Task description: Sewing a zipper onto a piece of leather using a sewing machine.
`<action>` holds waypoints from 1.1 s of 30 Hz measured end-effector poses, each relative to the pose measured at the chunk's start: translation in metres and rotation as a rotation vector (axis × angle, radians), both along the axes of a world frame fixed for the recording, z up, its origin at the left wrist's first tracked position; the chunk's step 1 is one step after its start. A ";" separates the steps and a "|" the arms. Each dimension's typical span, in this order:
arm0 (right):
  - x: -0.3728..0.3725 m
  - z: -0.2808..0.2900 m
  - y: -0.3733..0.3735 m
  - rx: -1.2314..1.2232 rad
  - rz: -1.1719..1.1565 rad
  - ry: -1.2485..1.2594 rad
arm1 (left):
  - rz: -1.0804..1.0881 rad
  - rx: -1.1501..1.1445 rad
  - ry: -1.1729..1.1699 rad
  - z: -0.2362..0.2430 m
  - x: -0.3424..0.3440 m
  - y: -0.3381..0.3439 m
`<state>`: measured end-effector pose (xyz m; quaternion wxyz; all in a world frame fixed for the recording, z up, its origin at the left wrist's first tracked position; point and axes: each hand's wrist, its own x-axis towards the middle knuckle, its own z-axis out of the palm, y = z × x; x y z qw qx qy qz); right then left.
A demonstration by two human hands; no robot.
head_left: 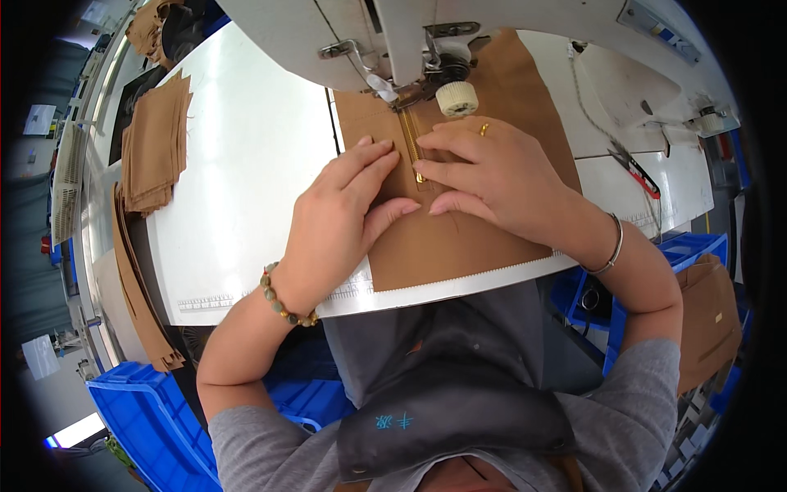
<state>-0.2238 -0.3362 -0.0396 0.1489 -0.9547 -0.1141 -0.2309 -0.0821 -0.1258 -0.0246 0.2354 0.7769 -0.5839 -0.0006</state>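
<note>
A brown fabric panel point(467, 246) lies flat on the white sewing table, its far part under the head of a sewing machine point(328, 41). Set into the panel is a gold-toothed zipper point(412, 139), running from near the presser foot toward me. My left hand point(348, 184) rests on the cloth left of the zipper, fingers extended and thumb pointing right. On the other side my right hand point(492, 176) lies on the cloth, its fingertips at the zipper's edge by the gold pull. Both thumbs nearly meet below the zipper's near end. Neither hand grips anything.
Stacked brown fabric pieces point(156, 143) sit at the table's left, with long brown strips point(135, 287) hanging nearer. Red-and-black thread snips point(639, 174) lie at the right. Blue bins point(152, 418) stand below the table on both sides, and a brown piece point(709, 320) hangs at right.
</note>
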 end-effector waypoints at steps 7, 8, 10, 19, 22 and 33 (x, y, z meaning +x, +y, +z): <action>-0.001 0.001 0.001 -0.013 0.040 -0.005 | -0.073 -0.020 0.035 -0.002 -0.014 0.010; -0.001 0.001 0.001 -0.009 0.042 -0.010 | -0.075 -0.034 0.029 -0.001 -0.014 0.009; -0.001 0.002 0.003 -0.028 0.041 -0.047 | -0.107 0.014 -0.030 0.003 -0.014 0.008; -0.015 0.007 0.015 -0.103 -0.026 -0.032 | -0.179 0.033 -0.147 0.013 -0.007 0.004; -0.014 0.008 0.014 -0.123 -0.030 -0.033 | -0.175 0.023 -0.176 0.012 -0.005 0.002; 0.015 0.008 -0.004 -0.125 -0.084 0.025 | -0.130 -0.031 -0.246 0.005 0.022 -0.020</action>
